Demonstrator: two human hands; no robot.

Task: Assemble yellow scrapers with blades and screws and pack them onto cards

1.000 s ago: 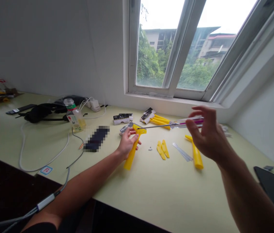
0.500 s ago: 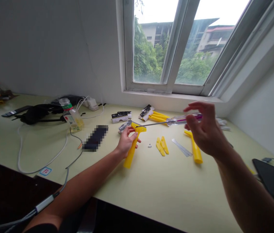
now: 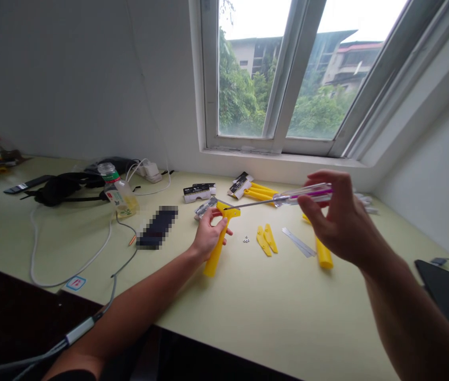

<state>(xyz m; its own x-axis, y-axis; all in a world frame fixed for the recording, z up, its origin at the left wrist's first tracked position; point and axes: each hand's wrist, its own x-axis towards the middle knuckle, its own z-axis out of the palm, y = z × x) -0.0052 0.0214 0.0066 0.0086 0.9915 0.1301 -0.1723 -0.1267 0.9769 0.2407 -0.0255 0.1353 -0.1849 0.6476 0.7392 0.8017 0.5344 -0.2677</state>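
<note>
My left hand (image 3: pixel 209 233) is wrapped round a yellow scraper (image 3: pixel 215 255), holding its head up off the table. The fingers of my right hand (image 3: pixel 333 217) close on the clear and purple handle of a screwdriver (image 3: pixel 258 202), whose shaft points left. The screwdriver's tip meets the scraper head near a hole. To the right of the scraper lie several small nuts (image 3: pixel 246 239), two yellow plates (image 3: pixel 264 241) and thin metal blades (image 3: pixel 298 243). Another yellow handle (image 3: pixel 323 254) is partly behind my right hand.
Small black and white boxes (image 3: pixel 196 192) and more yellow handles (image 3: pixel 262 191) are at the back. On the left are a bottle (image 3: pixel 119 193), a blurred dark object (image 3: pixel 158 227), and cables (image 3: pixel 32 248). A black device (image 3: pixel 442 291) sits far right.
My right hand's fingers have closed onto the screwdriver handle, with the thumb lower and further left. My left hand still holds the scraper in nearly the same place.
</note>
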